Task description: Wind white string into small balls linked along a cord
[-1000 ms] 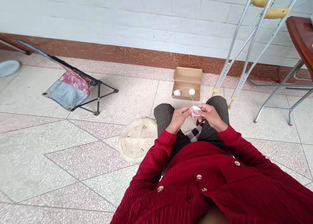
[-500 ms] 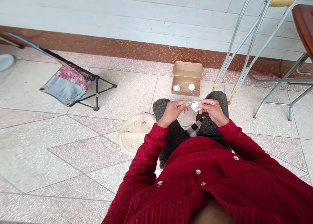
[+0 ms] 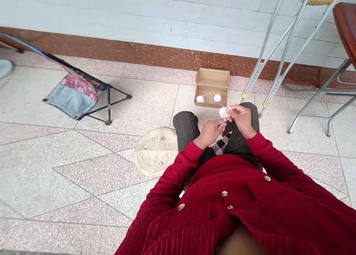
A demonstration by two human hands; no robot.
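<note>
Head view, looking down on a speckled white-and-pink terrazzo floor (image 3: 83,188) that meets a white tiled wall (image 3: 111,10) along a brown marbled skirting (image 3: 111,49). A pair of silver aluminium crutches (image 3: 264,47) with yellow-tipped feet stands at right, near a dark wooden table top (image 3: 346,28) on steel legs; a low folding chair (image 3: 72,99) with a denim-and-floral seat sits at left. A seated person's crinkled red cardigan (image 3: 211,180) fills the bottom of the frame, above dark tweed trousers (image 3: 185,128). A round cream plastic lid (image 3: 155,152) dotted with small discs lies just beside the left knee, and an open brown cardboard box (image 3: 211,83) sits just past the knees, within easy reach. In it, two white cotton balls (image 3: 208,98) are joined by a thin white cord (image 3: 210,93) that appears to rise to a small white wad (image 3: 224,113), pinched in the right hand (image 3: 242,120) clear of the knees. The left hand (image 3: 209,133) is half curled just below; whether it grips the cord, I cannot tell. Open floor lies leftward; the crutch feet stand close by the right knee.
</note>
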